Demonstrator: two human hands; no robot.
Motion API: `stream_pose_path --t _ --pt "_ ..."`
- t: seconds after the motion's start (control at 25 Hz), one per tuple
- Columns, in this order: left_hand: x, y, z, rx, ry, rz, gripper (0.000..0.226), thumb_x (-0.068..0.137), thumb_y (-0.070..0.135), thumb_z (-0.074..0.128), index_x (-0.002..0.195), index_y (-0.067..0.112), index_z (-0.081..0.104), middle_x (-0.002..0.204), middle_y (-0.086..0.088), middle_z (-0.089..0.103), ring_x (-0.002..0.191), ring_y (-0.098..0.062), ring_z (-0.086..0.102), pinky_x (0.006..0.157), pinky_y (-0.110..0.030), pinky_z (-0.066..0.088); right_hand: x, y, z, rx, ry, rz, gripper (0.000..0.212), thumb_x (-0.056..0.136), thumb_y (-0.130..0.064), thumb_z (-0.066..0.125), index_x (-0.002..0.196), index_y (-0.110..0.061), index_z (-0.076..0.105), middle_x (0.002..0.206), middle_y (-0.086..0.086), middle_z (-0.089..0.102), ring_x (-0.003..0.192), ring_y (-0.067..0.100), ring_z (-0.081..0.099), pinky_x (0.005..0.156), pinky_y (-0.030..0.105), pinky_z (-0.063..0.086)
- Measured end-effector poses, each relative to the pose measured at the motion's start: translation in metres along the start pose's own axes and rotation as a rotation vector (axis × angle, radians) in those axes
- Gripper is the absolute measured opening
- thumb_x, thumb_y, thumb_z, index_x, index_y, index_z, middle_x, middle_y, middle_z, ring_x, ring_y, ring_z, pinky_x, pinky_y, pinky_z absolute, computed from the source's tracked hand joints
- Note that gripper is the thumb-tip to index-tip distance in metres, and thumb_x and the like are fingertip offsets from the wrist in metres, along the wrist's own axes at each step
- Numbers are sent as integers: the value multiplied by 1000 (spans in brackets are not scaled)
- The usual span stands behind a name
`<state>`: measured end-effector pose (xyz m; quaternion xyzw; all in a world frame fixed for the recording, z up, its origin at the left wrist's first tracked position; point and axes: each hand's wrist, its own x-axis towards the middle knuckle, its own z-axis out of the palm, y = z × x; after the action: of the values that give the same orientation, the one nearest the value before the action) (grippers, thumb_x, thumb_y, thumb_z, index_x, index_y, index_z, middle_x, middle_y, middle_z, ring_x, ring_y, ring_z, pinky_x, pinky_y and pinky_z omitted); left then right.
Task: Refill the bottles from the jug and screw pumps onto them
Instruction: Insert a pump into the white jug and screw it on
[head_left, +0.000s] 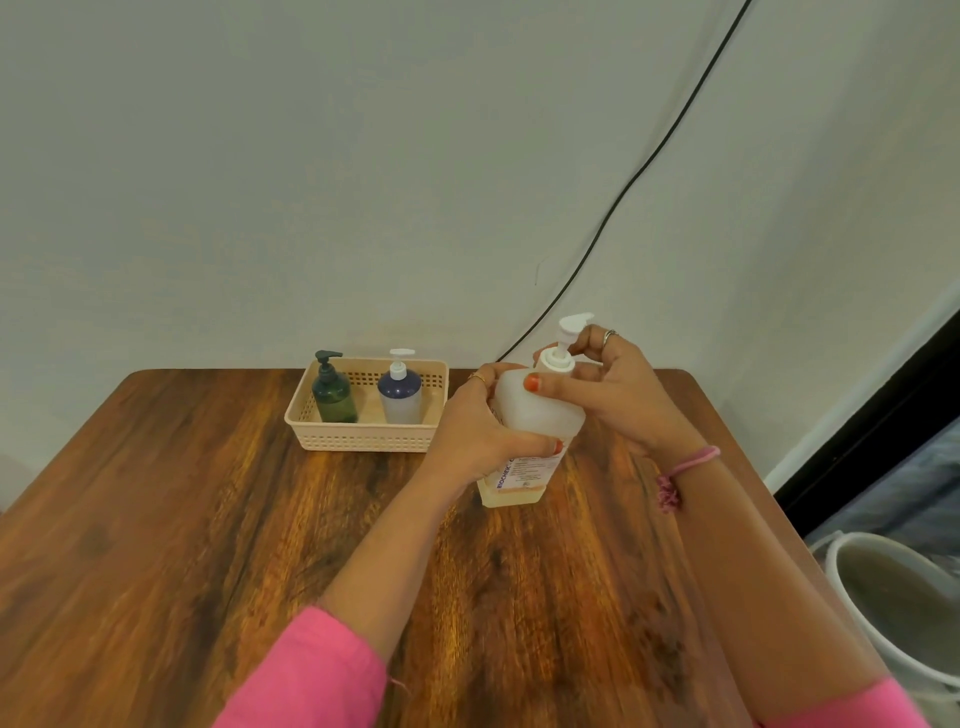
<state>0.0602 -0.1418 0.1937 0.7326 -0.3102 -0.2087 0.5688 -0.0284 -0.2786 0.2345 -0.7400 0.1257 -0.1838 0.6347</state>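
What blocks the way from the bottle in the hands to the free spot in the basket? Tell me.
Nothing visible does. The labelled bottle stands right of the basket, with bare table between; the free spot lies right of the white-pump bottle.

A translucent white bottle (537, 415) stands on the bench (208, 519), tilted a little, with a thin layer of pale yellow liquid at its bottom and a printed label low on its side. A white pump (563, 343) sits in its neck. Farther back, a dark green bottle (334, 395) with a dark pump and a frosted bottle (399, 395) with a white pump stand upright, side by side.
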Motion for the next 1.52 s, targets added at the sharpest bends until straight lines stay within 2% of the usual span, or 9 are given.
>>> stream_pose_path --t 0.24,0.52,0.68,0.8,0.88,1.04,1.24,1.4,1.52 --pt "1 -1 0 11 29 0 80 53 20 91 121 29 50 114 5 62 101 -13 62 80 -35 59 1 3 8 -8 47 20 54 65 -23 82 107 -12 51 96 5 73 90 20 71 73 35 59" --pt "-3 -5 -1 -38 3 -27 81 51 21 91 121 30 51 115 7 62 102 -13 62 82 -38 59 -4 -4 -8 64 -207 15 49 83 0 64 128 -14 53 120 -3 65 103 19 67 78 30 56" --pt "-5 -2 0 -22 21 -8 79 51 23 91 119 31 51 113 6 62 101 -14 63 79 -35 59 -4 -1 2 23 -11 -13 36 75 -6 76 103 -6 54 108 4 70 92 18 71 72 31 58" --pt "-5 -1 0 16 39 6 78 51 26 90 118 31 51 111 6 62 100 -13 63 79 -36 59 -3 3 12 -142 134 -20 52 65 -32 84 97 -8 51 100 9 70 87 19 71 71 35 60" --pt "-4 -2 -1 27 40 -5 79 52 27 90 120 30 50 112 6 62 99 -13 63 79 -36 59 -4 0 9 -112 50 10 61 64 -36 81 110 -9 52 108 5 68 88 18 71 73 34 59" --pt "-4 -2 -4 2 26 -29 81 51 27 91 121 30 50 114 5 62 100 -14 63 80 -38 59 -4 -4 -8 84 -183 45 52 77 -17 69 127 -14 55 122 0 63 103 21 67 81 35 57" --pt "-3 -2 -1 -46 43 -29 77 51 24 91 117 30 52 111 4 64 97 -13 65 78 -39 60 -3 -2 10 -126 54 8 47 70 -25 81 106 -8 54 94 2 73 77 12 72 62 26 56" --pt "-2 -4 -2 -47 41 -29 80 49 26 91 118 32 51 113 4 63 100 -15 64 80 -39 59 -5 -7 -4 83 -152 106 48 78 -16 72 124 -18 58 111 -1 70 97 21 69 78 37 58" --pt "-1 -4 0 -51 50 -23 81 47 27 91 118 31 52 113 4 63 100 -16 64 80 -41 59 -3 -5 0 36 -10 67 36 69 -17 81 102 -13 67 104 7 72 91 24 70 75 37 58"
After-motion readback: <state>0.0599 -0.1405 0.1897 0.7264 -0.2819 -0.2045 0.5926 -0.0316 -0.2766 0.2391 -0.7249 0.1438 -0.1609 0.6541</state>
